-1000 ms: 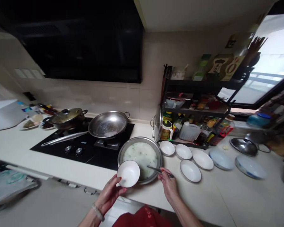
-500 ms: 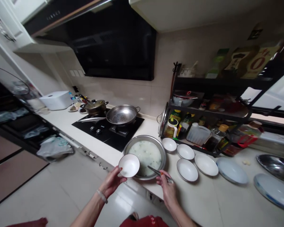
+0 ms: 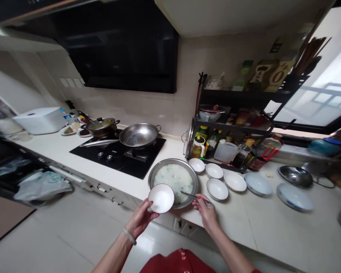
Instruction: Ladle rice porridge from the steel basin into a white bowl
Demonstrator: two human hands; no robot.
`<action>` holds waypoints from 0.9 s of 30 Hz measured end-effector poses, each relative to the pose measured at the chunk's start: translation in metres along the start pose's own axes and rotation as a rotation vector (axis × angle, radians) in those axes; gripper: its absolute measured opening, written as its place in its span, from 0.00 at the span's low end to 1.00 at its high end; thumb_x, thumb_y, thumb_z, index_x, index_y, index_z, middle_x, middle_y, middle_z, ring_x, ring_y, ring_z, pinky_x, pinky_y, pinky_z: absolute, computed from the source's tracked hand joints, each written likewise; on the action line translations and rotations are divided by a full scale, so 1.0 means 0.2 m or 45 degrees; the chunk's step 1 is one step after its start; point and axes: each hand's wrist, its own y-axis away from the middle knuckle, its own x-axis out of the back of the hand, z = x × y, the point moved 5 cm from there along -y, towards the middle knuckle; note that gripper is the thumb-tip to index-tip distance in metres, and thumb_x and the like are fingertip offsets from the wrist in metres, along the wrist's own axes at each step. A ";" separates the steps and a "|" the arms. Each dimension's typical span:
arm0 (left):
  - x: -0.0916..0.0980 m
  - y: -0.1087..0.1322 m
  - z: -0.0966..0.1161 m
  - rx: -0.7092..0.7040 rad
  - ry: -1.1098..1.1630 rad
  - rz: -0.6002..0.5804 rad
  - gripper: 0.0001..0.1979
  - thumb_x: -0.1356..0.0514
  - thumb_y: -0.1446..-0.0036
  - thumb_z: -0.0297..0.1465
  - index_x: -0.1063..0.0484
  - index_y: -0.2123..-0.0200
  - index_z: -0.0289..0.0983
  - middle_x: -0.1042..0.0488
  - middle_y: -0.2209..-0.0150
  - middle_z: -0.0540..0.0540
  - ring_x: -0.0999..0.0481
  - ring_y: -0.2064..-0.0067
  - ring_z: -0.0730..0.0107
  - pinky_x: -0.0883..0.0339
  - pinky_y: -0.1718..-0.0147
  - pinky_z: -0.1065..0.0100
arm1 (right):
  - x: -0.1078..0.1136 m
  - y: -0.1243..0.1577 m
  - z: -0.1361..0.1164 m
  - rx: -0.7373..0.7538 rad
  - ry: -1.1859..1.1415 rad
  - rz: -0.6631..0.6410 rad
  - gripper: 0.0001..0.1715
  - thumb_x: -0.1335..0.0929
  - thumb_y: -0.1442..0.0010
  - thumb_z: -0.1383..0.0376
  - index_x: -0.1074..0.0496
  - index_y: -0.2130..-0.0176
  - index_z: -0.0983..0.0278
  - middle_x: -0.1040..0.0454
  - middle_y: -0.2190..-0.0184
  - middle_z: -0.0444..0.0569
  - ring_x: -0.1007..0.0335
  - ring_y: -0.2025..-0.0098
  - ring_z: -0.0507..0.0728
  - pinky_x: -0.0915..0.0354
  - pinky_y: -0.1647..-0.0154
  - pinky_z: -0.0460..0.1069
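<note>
My left hand (image 3: 143, 219) grips a small white bowl (image 3: 161, 198) by its near edge, thumb on the rim, fingers beneath. The bowl is tilted toward me and covers the near left rim of a large steel basin (image 3: 197, 178). Pale, milky soup (image 3: 173, 176) with green bits fills much of the basin. My right hand (image 3: 204, 208) is closed around the dark metal handle of a ladle (image 3: 189, 195) at the basin's right side. The ladle's head is hidden beneath the soup.
Several white bowls, one a small bowl (image 3: 217, 189), stand right of the basin, with bluish plates (image 3: 258, 184) beyond. Behind them rises a black rack (image 3: 238, 131) of bottles. A steel wok (image 3: 139, 135) and a lidded pot (image 3: 101, 127) sit on the black hob (image 3: 116, 163) to the left.
The view has turned to the right, showing more of the counter and window. My left hand's bowl sits slightly closer to the basin's middle; both hands keep their holds.
</note>
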 end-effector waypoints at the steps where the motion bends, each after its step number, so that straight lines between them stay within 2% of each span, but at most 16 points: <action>1: 0.00 0.01 0.00 0.003 -0.004 -0.006 0.16 0.36 0.53 0.23 0.35 0.59 0.35 0.27 0.66 0.46 0.23 0.73 0.68 0.28 0.78 0.70 | 0.00 0.00 0.00 -0.001 0.003 0.000 0.27 0.27 0.58 0.48 0.28 0.65 0.66 0.26 0.78 0.49 0.28 0.75 0.57 0.33 0.75 0.49; 4: -0.02 0.02 -0.01 -0.007 -0.011 -0.019 0.17 0.36 0.53 0.23 0.35 0.58 0.35 0.26 0.66 0.45 0.23 0.73 0.67 0.28 0.78 0.70 | 0.01 0.00 0.00 0.001 0.046 0.005 0.27 0.27 0.58 0.49 0.28 0.66 0.66 0.26 0.77 0.49 0.28 0.74 0.57 0.33 0.77 0.49; 7: -0.04 0.04 -0.03 -0.037 0.002 -0.005 0.18 0.36 0.53 0.24 0.36 0.58 0.36 0.26 0.66 0.45 0.23 0.73 0.67 0.28 0.77 0.69 | 0.04 -0.02 -0.02 0.017 0.152 -0.006 0.25 0.28 0.57 0.50 0.26 0.65 0.65 0.25 0.71 0.51 0.28 0.71 0.59 0.33 0.79 0.48; 10: -0.06 0.06 -0.06 -0.068 0.027 0.049 0.18 0.36 0.53 0.24 0.36 0.58 0.35 0.26 0.68 0.46 0.24 0.76 0.69 0.29 0.78 0.69 | 0.05 -0.04 -0.09 0.108 0.359 -0.096 0.20 0.29 0.54 0.52 0.24 0.65 0.64 0.24 0.66 0.51 0.29 0.69 0.58 0.33 0.78 0.47; 14: -0.09 0.13 -0.11 -0.105 0.069 0.086 0.19 0.35 0.53 0.25 0.36 0.57 0.35 0.27 0.68 0.47 0.25 0.76 0.70 0.29 0.78 0.70 | -0.01 -0.05 -0.26 0.501 0.715 -0.401 0.15 0.35 0.43 0.58 0.24 0.63 0.63 0.24 0.68 0.51 0.29 0.67 0.58 0.32 0.66 0.49; 17: -0.11 0.18 -0.15 -0.119 0.109 0.112 0.20 0.35 0.53 0.25 0.36 0.56 0.35 0.27 0.68 0.47 0.25 0.76 0.71 0.30 0.79 0.70 | -0.06 -0.02 -0.39 0.829 0.816 -0.596 0.14 0.38 0.39 0.62 0.26 0.60 0.62 0.25 0.65 0.52 0.29 0.62 0.58 0.33 0.61 0.49; 20: -0.11 0.21 -0.19 -0.130 0.148 0.159 0.19 0.36 0.53 0.25 0.37 0.57 0.35 0.27 0.68 0.47 0.24 0.75 0.70 0.30 0.77 0.70 | -0.08 0.00 -0.49 1.093 0.886 -0.683 0.14 0.40 0.37 0.65 0.27 0.57 0.62 0.27 0.66 0.52 0.29 0.64 0.57 0.33 0.62 0.49; 22: -0.11 0.21 -0.20 -0.146 0.172 0.183 0.17 0.36 0.52 0.24 0.37 0.58 0.36 0.27 0.69 0.48 0.24 0.75 0.70 0.29 0.76 0.69 | -0.08 0.00 -0.52 1.197 0.901 -0.697 0.15 0.40 0.37 0.67 0.28 0.56 0.61 0.27 0.67 0.51 0.30 0.64 0.57 0.33 0.62 0.50; 24: -0.12 0.21 -0.21 -0.161 0.188 0.205 0.16 0.37 0.51 0.24 0.37 0.59 0.36 0.28 0.70 0.49 0.25 0.76 0.70 0.29 0.76 0.69 | -0.08 -0.01 -0.52 1.218 0.898 -0.711 0.14 0.40 0.37 0.67 0.28 0.56 0.61 0.28 0.67 0.51 0.30 0.65 0.57 0.33 0.62 0.50; 27: -0.13 0.20 -0.22 -0.166 0.210 0.256 0.14 0.39 0.49 0.23 0.38 0.59 0.36 0.28 0.72 0.49 0.25 0.76 0.70 0.29 0.76 0.69 | -0.07 -0.05 -0.47 1.113 0.862 -0.722 0.13 0.40 0.38 0.66 0.28 0.58 0.61 0.27 0.67 0.51 0.29 0.64 0.57 0.33 0.62 0.50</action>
